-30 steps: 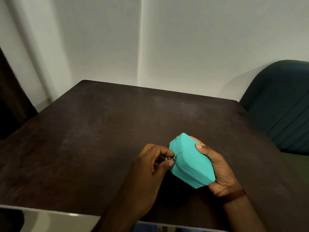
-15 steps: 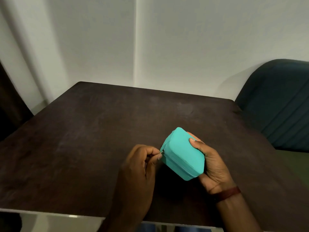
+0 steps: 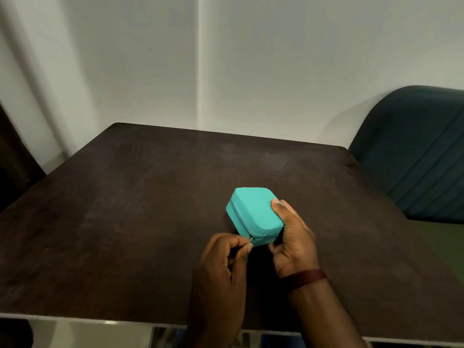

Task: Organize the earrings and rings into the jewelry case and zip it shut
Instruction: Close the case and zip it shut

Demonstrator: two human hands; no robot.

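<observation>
Head view: jewelry case [image 3: 256,209] tipped flatter, zipper pull [image 3: 251,238] nearer.

The dark table [image 3: 125,209] gives wide open surface left of the jewelry case [image 3: 253,212] and behind it, up to the wall [image 3: 251,59]. On the right side the right hand [image 3: 293,242] holds the case, and a dark chair [image 3: 414,159] stands beside the table corner. The left hand [image 3: 223,262] closes the near side, pinching the zipper pull [image 3: 251,238]
</observation>
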